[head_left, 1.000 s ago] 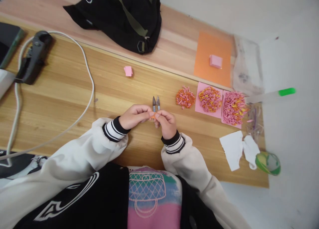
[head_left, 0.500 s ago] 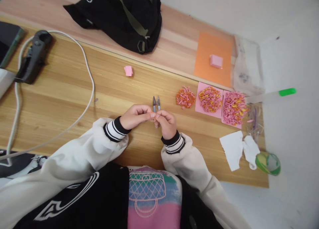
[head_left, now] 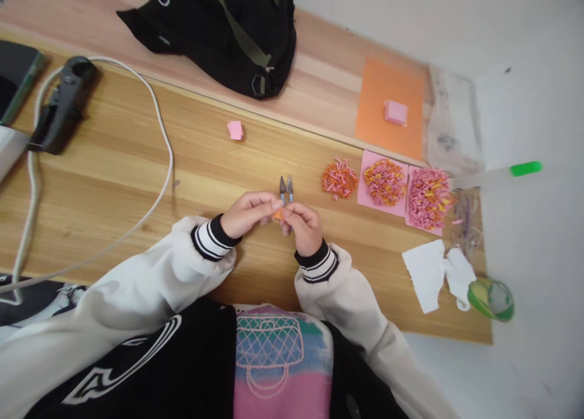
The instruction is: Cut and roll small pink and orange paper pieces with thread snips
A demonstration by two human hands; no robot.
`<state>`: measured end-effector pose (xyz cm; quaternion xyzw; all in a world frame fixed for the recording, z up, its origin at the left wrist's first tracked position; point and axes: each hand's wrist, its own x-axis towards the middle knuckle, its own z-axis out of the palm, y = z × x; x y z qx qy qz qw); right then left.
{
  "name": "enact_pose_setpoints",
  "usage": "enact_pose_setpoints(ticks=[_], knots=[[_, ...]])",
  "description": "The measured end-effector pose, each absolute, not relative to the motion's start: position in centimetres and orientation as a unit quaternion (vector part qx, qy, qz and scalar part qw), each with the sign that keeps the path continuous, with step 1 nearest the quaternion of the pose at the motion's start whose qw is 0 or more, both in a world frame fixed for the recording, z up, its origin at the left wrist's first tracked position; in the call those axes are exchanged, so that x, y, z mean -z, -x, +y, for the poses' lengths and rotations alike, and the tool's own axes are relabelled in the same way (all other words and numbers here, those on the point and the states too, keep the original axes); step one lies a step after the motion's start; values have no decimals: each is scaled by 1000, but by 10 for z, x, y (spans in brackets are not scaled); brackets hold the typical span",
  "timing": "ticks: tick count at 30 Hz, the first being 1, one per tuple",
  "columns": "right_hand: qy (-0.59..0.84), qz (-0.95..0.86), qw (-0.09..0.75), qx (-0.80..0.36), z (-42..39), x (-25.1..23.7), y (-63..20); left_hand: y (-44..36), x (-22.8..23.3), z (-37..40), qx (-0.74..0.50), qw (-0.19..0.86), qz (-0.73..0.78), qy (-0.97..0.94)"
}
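My left hand [head_left: 249,213] and my right hand [head_left: 303,225] meet fingertip to fingertip over the wooden table [head_left: 137,182]. Both pinch a small orange paper piece [head_left: 278,214] between them. Small grey thread snips [head_left: 286,190] lie on the table just beyond my fingers, their tips pointing away from me. To the right sit three heaps of rolled paper bits: an orange heap [head_left: 339,178] on bare wood, and two pink-and-yellow heaps [head_left: 384,180], [head_left: 427,196] on pink sheets.
A black bag [head_left: 223,30] lies at the back. An orange sheet [head_left: 390,106] carries a pink block [head_left: 395,112]. A small pink folded paper [head_left: 235,129] sits mid-table. A white cable [head_left: 159,139] and black plug [head_left: 61,106] are left; white tissue [head_left: 433,273] and green tape roll [head_left: 491,298] right.
My hands stay almost in place; the fingers shift slightly on the orange paper piece, which shows a little more between them now.
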<state>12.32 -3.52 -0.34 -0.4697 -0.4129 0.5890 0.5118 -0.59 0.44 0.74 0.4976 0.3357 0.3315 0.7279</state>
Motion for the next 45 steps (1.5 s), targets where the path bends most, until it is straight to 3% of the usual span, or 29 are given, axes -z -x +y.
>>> enact_pose_setpoints(ticks=[22, 45], knots=[[467, -409, 509, -596, -36, 6, -124, 6, -11, 5, -320, 678, 381, -541], [496, -356, 517, -600, -33, 5, -118, 4, 0, 5, -353, 710, 368, -486]])
